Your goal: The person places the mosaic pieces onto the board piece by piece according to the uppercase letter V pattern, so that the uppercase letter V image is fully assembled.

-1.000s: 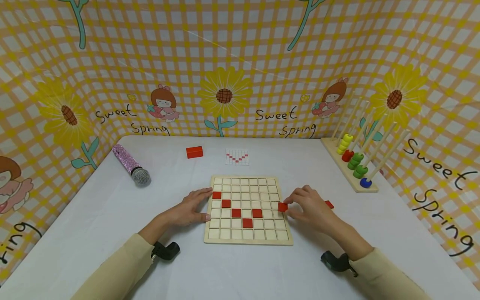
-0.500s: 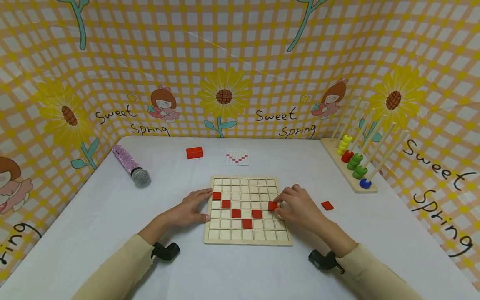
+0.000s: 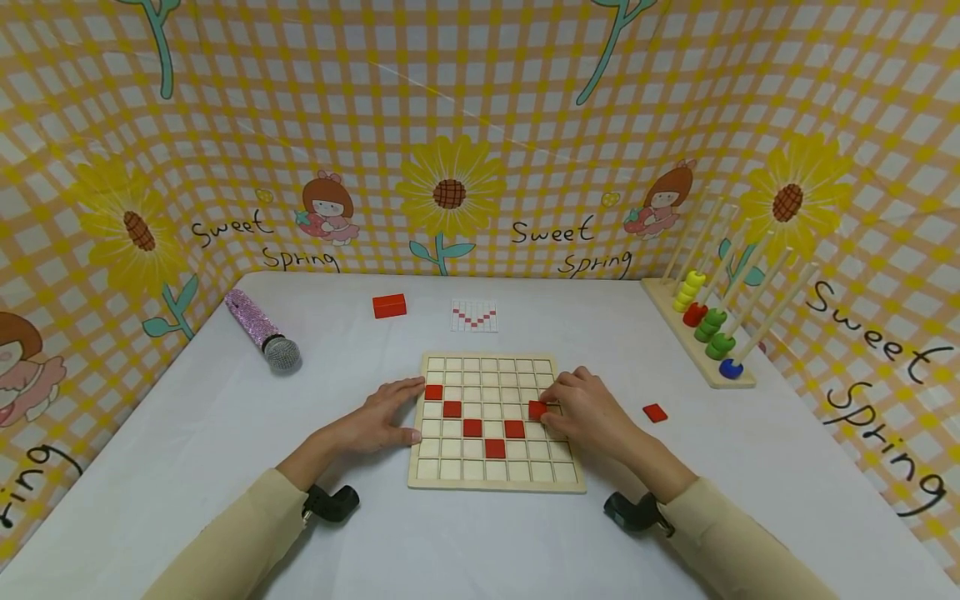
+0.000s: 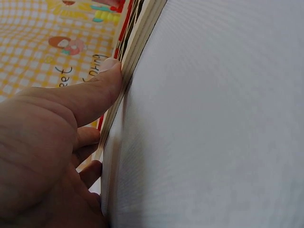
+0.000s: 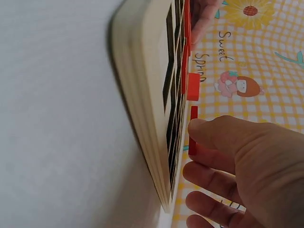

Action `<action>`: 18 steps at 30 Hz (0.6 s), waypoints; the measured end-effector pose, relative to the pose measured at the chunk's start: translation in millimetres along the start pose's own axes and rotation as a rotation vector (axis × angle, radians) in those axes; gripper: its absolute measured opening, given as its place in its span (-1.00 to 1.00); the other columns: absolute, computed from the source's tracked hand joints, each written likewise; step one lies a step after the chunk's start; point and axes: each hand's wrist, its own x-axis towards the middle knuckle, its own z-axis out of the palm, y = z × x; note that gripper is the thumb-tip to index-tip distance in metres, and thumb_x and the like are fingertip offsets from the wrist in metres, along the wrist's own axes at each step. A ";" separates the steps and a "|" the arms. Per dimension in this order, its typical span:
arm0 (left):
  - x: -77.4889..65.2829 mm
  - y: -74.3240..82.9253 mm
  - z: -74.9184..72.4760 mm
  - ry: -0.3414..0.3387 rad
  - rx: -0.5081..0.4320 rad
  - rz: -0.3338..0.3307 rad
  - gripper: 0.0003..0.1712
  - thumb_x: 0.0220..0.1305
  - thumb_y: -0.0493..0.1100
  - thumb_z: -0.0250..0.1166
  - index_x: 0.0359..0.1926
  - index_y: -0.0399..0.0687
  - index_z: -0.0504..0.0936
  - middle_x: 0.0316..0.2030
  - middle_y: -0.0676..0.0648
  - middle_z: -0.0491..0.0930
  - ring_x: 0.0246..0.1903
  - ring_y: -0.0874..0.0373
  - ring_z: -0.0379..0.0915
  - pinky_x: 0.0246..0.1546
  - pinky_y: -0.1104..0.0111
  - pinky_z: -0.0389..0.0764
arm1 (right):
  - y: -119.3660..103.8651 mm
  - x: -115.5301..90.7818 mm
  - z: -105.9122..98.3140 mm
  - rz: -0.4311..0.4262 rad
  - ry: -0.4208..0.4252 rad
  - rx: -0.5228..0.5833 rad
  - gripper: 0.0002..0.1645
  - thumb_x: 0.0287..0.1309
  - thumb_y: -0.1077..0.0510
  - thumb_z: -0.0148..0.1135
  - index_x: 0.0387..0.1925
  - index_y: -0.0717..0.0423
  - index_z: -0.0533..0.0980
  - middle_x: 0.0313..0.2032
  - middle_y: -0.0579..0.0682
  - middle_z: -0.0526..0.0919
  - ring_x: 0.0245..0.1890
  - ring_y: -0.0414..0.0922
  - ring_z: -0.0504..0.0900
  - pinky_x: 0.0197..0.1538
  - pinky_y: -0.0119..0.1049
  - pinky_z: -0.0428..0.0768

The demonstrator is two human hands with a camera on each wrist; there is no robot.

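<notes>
A wooden grid board (image 3: 495, 487) lies flat on the white tabletop. Several red square tiles (image 3: 495, 448) sit in its cells, running diagonally down from the left edge, then one up to the right. My right hand (image 3: 588, 412) pinches another red tile (image 3: 536, 410) between thumb and finger over the board's right part. In the right wrist view, this tile (image 5: 193, 142) appears edge-on, just above the grid surface. My left hand (image 3: 375, 419) rests at the board's left edge, its fingers extended. The left wrist view shows the thumb (image 4: 102, 90) against the board's side (image 4: 137, 42).
One loose red tile (image 3: 655, 413) lies right of the board. Behind it are a small card (image 3: 474, 316) with a red V pattern and a red block (image 3: 389, 306). A glittery microphone (image 3: 258, 329) lies far left; a peg stand with coloured beads (image 3: 708, 333) stands right.
My right hand has moved left with the pinched tile, from the board's right edge to over the grid, uncovering the loose tile. The left hand stays in place.
</notes>
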 end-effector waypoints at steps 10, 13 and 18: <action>-1.2 0.9 -0.6 0.000 0.001 0.008 -0.07 0.16 0.02 0.33 0.43 -0.21 0.09 0.47 -0.14 -0.02 0.46 -0.19 -0.24 0.39 -0.17 -0.18 | 4.7 3.5 3.6 -0.023 -0.020 0.025 -0.80 -0.05 0.12 0.38 -0.31 0.05 0.67 -0.31 -0.08 0.63 -0.27 -0.13 0.38 -0.23 -0.31 0.32; -0.4 0.3 -0.4 -0.004 0.006 -0.006 -0.07 0.17 0.00 0.33 0.43 -0.20 0.09 0.47 -0.13 -0.03 0.46 -0.18 -0.24 0.39 -0.16 -0.17 | 5.1 3.9 4.0 -0.030 -0.026 0.027 -0.80 -0.06 0.12 0.38 -0.30 0.05 0.67 -0.31 -0.08 0.63 -0.27 -0.13 0.38 -0.23 -0.31 0.32; 0.4 -0.2 0.0 -0.004 0.013 -0.016 -0.07 0.15 -0.02 0.34 0.43 -0.18 0.09 0.47 -0.12 -0.03 0.45 -0.17 -0.21 0.39 -0.14 -0.12 | 5.2 5.3 4.8 -0.032 -0.037 0.028 -0.78 -0.05 0.12 0.37 -0.28 0.04 0.68 -0.30 -0.08 0.64 -0.28 -0.13 0.38 -0.23 -0.31 0.30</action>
